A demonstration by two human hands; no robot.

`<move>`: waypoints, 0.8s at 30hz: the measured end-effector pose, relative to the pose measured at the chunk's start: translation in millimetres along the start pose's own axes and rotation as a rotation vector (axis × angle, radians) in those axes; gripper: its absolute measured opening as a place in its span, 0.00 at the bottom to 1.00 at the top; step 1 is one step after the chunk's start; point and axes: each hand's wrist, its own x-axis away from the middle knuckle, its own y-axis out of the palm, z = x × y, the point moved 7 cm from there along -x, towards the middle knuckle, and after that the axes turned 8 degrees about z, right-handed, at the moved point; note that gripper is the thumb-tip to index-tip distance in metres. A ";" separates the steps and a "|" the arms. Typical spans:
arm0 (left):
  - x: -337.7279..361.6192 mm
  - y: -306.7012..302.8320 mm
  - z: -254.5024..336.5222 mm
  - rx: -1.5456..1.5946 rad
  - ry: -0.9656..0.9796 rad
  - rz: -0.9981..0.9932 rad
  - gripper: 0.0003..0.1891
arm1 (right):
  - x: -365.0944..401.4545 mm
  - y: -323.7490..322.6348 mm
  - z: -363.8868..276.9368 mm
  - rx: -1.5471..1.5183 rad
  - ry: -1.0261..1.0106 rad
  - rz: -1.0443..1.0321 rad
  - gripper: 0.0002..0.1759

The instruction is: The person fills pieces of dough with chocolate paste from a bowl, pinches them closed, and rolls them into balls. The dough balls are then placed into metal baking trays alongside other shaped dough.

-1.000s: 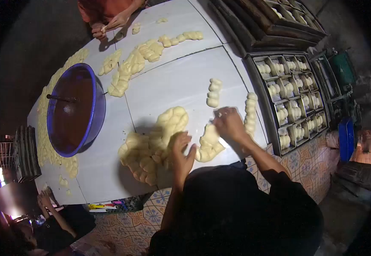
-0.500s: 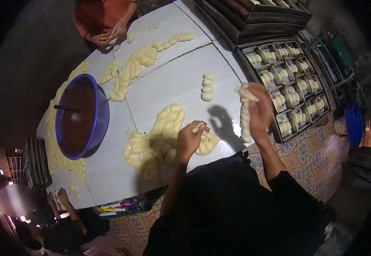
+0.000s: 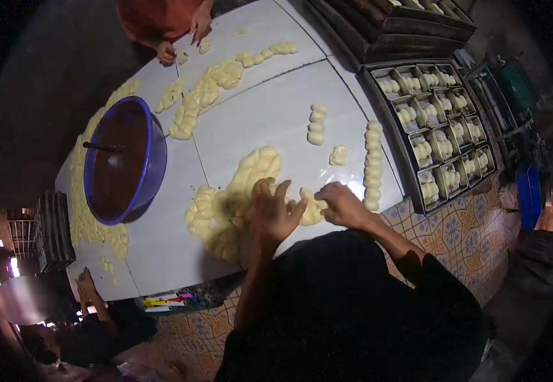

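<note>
My left hand (image 3: 274, 211) is over the table with its fingers spread, at the right edge of a large lumpy mass of pale dough (image 3: 257, 167). Its thumb points at a smaller dough piece (image 3: 311, 209) lying between my two hands. From the other side, the bent fingers of my right hand (image 3: 348, 207) grip the edge of that piece. A small folded dough lump (image 3: 338, 155) lies beyond my right hand. Farther right is a long row of dough balls (image 3: 372, 167), and a shorter row (image 3: 316, 125) sits behind the lump.
Metal baking pans (image 3: 439, 137) with dough balls stand right of the table, below stacked pans (image 3: 404, 32). A blue basin (image 3: 155, 169) of brown filling is at left. One person's hands (image 3: 184, 41) work dough at the far edge; another person's hands (image 3: 87, 290) are lower left.
My right hand has come down and left from the long row to the dough piece by my left hand. A small lump now lies on the table. My left fingers have spread; the view shifted slightly.
</note>
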 end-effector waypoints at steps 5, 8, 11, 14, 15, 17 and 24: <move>37.7 26.4 14.6 0.069 -0.022 -0.352 0.43 | 19.5 -23.7 -8.6 -0.533 0.379 -0.018 0.14; 37.4 57.6 23.0 0.042 -0.011 -0.406 0.26 | 9.5 -40.0 -32.5 -0.664 0.259 0.106 0.11; 48.2 79.2 1.5 0.115 -0.077 -0.338 0.17 | -6.4 -98.7 -61.9 -0.767 -0.009 0.411 0.11; 42.0 47.3 13.8 0.213 -0.120 -0.211 0.14 | 0.2 -135.7 -43.2 -1.405 -0.026 0.564 0.08; 39.9 39.0 15.0 0.351 -0.195 -0.196 0.14 | -3.4 -143.2 -41.1 -1.569 -0.063 0.507 0.11; 43.8 21.9 20.9 0.631 -0.361 -0.172 0.12 | -14.1 -115.1 -22.8 -0.792 0.187 0.307 0.21; 26.2 -27.6 25.9 1.256 -0.527 0.081 0.30 | -11.7 -7.1 -60.0 -1.031 0.099 -0.182 0.37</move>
